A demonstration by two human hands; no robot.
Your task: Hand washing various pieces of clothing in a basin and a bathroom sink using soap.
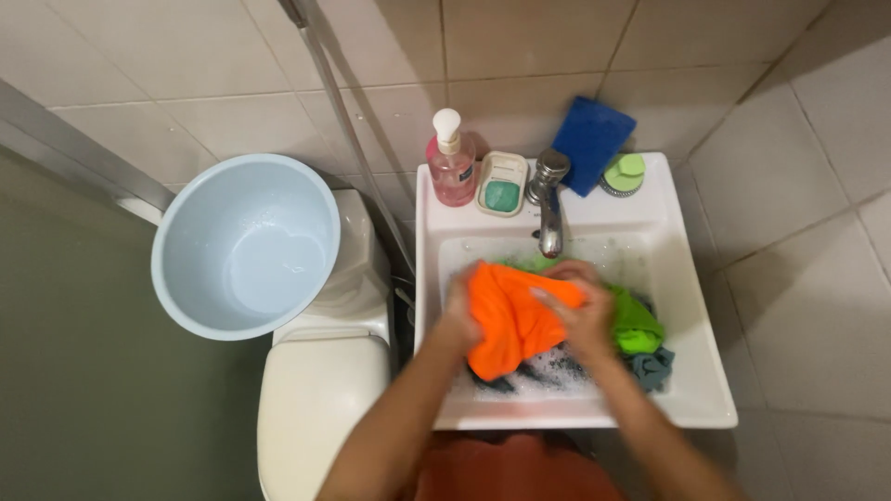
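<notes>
Orange cloth in two hands, one sink, one basin

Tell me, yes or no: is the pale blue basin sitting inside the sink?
No, the pale blue basin rests on the toilet tank, left of the sink, where both hands grip an orange cloth.

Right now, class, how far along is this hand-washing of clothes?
Done: the sink holds soapy water. In hand: the left hand and right hand grip the orange cloth above it. Left: the green cloth and grey cloth lie soaking; the pale blue basin holds no clothes.
</notes>
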